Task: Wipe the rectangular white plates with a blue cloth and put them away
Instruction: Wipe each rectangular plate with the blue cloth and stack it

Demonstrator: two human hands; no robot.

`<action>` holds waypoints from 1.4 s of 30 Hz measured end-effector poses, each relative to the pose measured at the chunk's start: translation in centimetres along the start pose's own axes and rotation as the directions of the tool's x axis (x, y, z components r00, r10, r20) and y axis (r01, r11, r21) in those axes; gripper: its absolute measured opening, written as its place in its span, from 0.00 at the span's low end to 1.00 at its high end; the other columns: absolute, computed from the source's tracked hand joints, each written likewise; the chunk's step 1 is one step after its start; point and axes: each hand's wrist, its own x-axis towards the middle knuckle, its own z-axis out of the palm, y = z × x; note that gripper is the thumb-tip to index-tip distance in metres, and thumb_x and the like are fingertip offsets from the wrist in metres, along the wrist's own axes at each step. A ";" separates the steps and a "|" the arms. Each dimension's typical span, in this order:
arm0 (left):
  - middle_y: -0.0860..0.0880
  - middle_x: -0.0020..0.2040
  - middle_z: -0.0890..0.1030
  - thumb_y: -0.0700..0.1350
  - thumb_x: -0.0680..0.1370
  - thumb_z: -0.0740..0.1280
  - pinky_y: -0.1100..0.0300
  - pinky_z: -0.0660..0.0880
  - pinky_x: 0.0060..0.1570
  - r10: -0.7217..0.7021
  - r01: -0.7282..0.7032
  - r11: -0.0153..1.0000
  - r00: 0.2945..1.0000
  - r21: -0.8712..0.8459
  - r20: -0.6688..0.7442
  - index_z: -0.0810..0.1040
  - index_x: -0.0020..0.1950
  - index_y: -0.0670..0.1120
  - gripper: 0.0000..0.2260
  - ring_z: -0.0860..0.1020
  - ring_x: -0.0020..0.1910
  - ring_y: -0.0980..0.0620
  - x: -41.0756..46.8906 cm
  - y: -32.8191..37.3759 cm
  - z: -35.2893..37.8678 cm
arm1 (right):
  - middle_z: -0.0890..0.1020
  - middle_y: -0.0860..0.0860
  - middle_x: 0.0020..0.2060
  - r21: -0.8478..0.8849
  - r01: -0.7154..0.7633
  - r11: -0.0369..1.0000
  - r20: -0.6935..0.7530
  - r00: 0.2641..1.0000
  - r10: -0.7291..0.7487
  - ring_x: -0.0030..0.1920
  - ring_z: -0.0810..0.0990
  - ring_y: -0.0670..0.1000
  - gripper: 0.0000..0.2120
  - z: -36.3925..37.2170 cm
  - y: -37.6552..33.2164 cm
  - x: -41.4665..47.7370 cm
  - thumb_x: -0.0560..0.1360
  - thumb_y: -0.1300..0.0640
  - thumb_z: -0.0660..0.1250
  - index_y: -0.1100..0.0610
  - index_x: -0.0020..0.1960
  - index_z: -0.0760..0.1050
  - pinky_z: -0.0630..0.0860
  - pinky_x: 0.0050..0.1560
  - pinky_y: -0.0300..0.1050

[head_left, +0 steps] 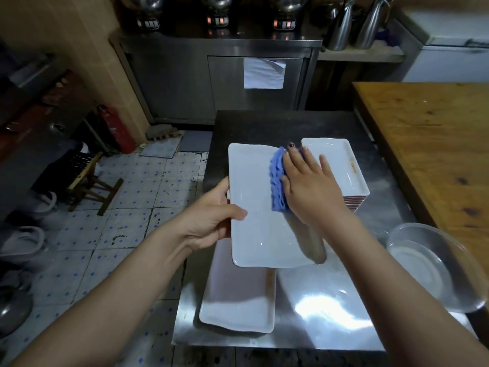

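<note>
My left hand [211,215] grips the left edge of a rectangular white plate [254,234], thumb on top, holding it above the steel table. On the plate's right half my right hand [309,184] presses a folded blue cloth [277,181] with straight fingers. Another white plate [238,295] lies on the table below the held one, near the front edge. At the back right stands a stack of white plates [341,165], partly hidden by my right hand.
The steel table [330,308] holds a clear glass bowl [428,266] at its right. A wooden counter [434,144] runs along the right. To the left are tiled floor, a small wooden stool [87,181] and a red fire extinguisher [119,131]. A steel cabinet [219,80] stands behind.
</note>
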 end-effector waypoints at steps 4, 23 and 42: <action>0.45 0.59 0.79 0.25 0.73 0.58 0.50 0.79 0.48 0.008 -0.008 1.000 0.997 -0.008 -0.075 0.66 0.69 0.51 0.30 0.78 0.55 0.44 0.1 -0.7 -1.3 | 0.49 0.56 0.77 0.023 0.108 0.994 0.018 0.994 -0.108 0.76 0.43 0.57 0.30 1.6 -1.8 -4.8 0.79 0.48 0.34 0.61 0.77 0.47 0.40 0.75 0.51; 0.51 0.61 0.78 0.35 0.80 0.57 0.54 0.77 0.55 0.077 -0.057 0.993 0.980 0.107 -0.186 0.64 0.69 0.56 0.22 0.78 0.57 0.50 -0.3 -2.7 -0.1 | 0.44 0.50 0.77 0.122 0.024 0.992 0.030 0.999 -0.028 0.76 0.39 0.53 0.25 2.8 -4.7 -4.4 0.82 0.49 0.40 0.52 0.78 0.42 0.31 0.71 0.48; 0.54 0.53 0.79 0.41 0.82 0.55 0.64 0.78 0.43 0.228 -0.171 0.966 0.919 0.193 -0.323 0.65 0.64 0.56 0.14 0.78 0.46 0.57 0.5 -2.0 1.0 | 0.45 0.52 0.77 0.039 -0.125 0.991 -0.098 0.987 0.128 0.76 0.40 0.54 0.26 2.0 -2.9 -3.9 0.81 0.49 0.39 0.55 0.78 0.44 0.30 0.71 0.49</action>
